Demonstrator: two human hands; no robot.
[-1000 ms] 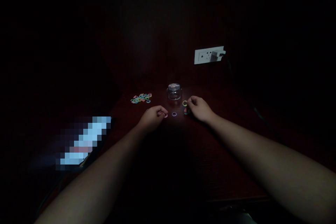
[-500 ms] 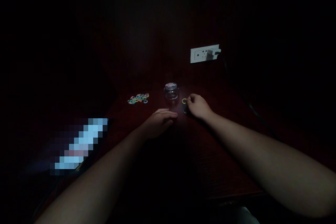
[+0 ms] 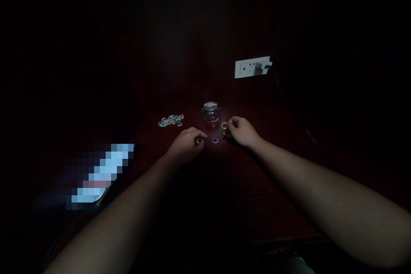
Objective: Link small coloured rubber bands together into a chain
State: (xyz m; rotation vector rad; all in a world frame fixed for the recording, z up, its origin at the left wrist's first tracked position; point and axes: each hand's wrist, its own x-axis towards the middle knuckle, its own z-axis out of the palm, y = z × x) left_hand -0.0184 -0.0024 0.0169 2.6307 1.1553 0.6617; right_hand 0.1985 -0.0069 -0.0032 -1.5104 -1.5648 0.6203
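My left hand [image 3: 188, 145] rests low over the table with thumb and forefinger apart. A pale pinkish hair tie [image 3: 199, 141] shows between them, partly hidden by the fingers. Just right of those fingertips lies a purple hair tie [image 3: 215, 141]. My right hand [image 3: 242, 132] has its fingers pinched together at the edge of a yellow hair tie [image 3: 224, 126]; the fingertips cover part of this ring. Under the right fingers it is too dark to make out what lies there. Behind both hands stands a small clear jar [image 3: 211, 114] with a patterned lid.
A pile of coloured hair ties [image 3: 171, 120] lies at the back left of the dark red table [image 3: 272, 188]. A bright, blurred-out screen [image 3: 102, 175] is beside my left forearm. On the wall, a socket [image 3: 252, 67] holds a plug, with a cable running down at right.
My left hand stretched its fingers over the purple hair tie, then drew back left, uncovering it slightly farther right of the jar. My right hand stayed almost in place by the yellow hair tie.
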